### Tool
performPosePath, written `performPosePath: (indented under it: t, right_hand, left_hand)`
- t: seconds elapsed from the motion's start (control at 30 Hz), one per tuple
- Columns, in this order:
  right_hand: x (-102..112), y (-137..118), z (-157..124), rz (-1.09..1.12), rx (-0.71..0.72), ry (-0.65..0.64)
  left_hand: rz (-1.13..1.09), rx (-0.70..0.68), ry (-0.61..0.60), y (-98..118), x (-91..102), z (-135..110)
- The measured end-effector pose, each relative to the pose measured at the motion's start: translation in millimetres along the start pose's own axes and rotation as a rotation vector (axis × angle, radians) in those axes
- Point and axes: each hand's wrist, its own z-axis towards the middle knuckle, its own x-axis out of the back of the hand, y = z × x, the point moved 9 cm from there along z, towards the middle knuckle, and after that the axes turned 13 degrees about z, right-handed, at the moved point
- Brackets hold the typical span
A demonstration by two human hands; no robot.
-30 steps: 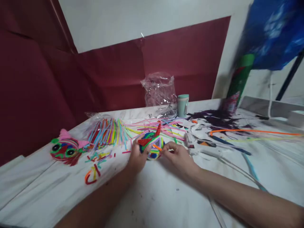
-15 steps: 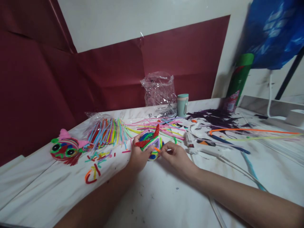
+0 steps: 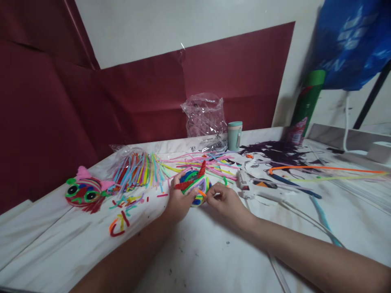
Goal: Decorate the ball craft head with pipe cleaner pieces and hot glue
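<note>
1. At the middle of the worktop [image 3: 198, 252]: pipe-cleaner ball [image 3: 193, 186], wound in many colours with red pieces sticking up from its top. It is held just above the surface, and all places below are given from it.
2. Left hand [image 3: 178, 202]: on the ball's left side, fingers curled around it in a firm clasp.
3. Right hand [image 3: 227, 201]: on the ball's right side, thumb and forefinger pinched on a short orange piece [image 3: 202, 193], whose far end touches the ball.
4. Far left of the ball: finished face figure [image 3: 84, 192] with pink ears, green-ringed eyes and a red fringe, lying flat.
5. Left of and behind the ball: bundle of coloured stems [image 3: 136, 169], partly inside a clear wrapper.
6. Left of and nearer than the ball: short offcuts [image 3: 122, 211], scattered, including a curled red and orange one.
7. Directly behind the ball: loose stems [image 3: 214, 160], mostly pink, yellow and green, lying crosswise.
8. Well behind the ball, at the wall: crumpled clear bag [image 3: 205, 118], with a teal cup [image 3: 235, 135] standing just beside it.
9. Right of the ball, near the right hand: white glue gun [image 3: 246, 181], lying on its side.
10. Far right of the ball: long orange stem [image 3: 324, 167], stretched across the surface, with dark purple scraps [image 3: 275, 150] behind it.
11. Far right and behind the ball: green can [image 3: 305, 106], upright by the wall.
</note>
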Motion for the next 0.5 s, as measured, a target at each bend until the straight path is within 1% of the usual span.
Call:
performPosePath:
  t: [0.13,0.3,0.5]
  right_hand:
    - [3.8,-0.7,1.7,0.0,-0.012,0.02]
    - [3.6,-2.1,2.2,-0.016,0.007,0.014]
    - [3.3,-4.3,1.3,-0.047,0.046,0.013]
  left_hand:
    - [-0.012,-0.02,-0.024,-2.1,-1.1,0.2]
    - [-0.089,-0.002,0.001,-5.7,4.0,-0.8]
    - [-0.029,0.037,-0.001,-6.0,0.0,-1.7]
